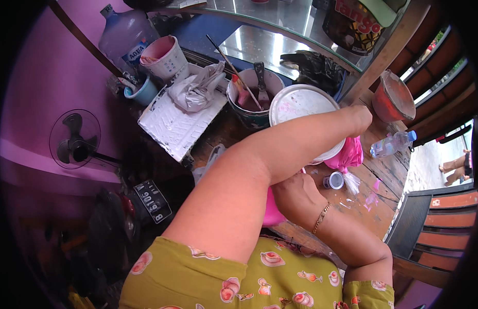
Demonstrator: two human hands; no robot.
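Though looks round, w/o long axis, sits as white lid (pixel 303 100) just R of open bucket (pixel 251 119); has left hand (pixel 360 119) nearer, farther R of bkt, w/ right hand (pixel 296 191) below-R of bkt; can't tell either grip, w/ fingers hidden.

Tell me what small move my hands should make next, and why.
I'd probably draw your left forearm back a little. From this view it crosses in front of the white round lid, hiding part of it, and the fingers of your right hand are mostly hidden too, so you'd likely see both better.
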